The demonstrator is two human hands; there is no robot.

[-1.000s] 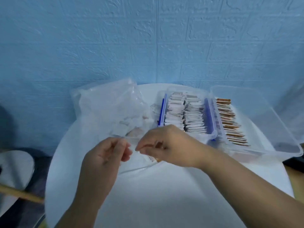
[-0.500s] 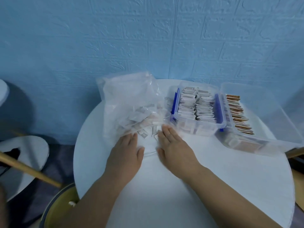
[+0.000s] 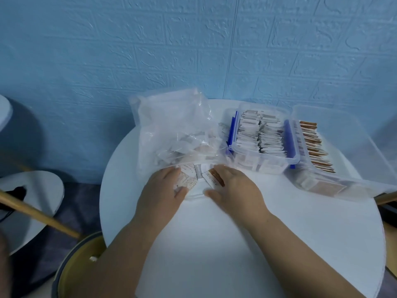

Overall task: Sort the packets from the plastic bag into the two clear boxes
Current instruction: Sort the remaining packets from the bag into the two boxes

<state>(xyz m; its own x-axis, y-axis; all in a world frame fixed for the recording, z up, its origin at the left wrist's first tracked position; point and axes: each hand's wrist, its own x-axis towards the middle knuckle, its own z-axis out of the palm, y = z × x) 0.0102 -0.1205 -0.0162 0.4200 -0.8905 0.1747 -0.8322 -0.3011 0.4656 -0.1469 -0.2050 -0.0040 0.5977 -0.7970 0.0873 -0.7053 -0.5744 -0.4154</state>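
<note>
A crumpled clear plastic bag [image 3: 171, 130] with several packets inside lies at the back left of the round white table [image 3: 279, 233]. At its mouth a few packets [image 3: 211, 179] have slid out between my hands. My left hand [image 3: 163, 190] lies flat on the bag's mouth and on a packet. My right hand [image 3: 236, 188] rests flat beside a brown and white packet. A small clear box [image 3: 261, 162] with blue clips holds rows of white packets. To its right a larger clear box [image 3: 343, 147] holds a row of brown packets.
A blue textured wall rises right behind the table. On the left stand a white stool [image 3: 32, 203] and a wooden rod [image 3: 38, 216]. A yellow round seat [image 3: 81, 267] sits below the table's left edge.
Both hands went from pinching the bag's mouth to lying flat on it. Packets have come out of the mouth between the hands. The camera has shifted left and down.
</note>
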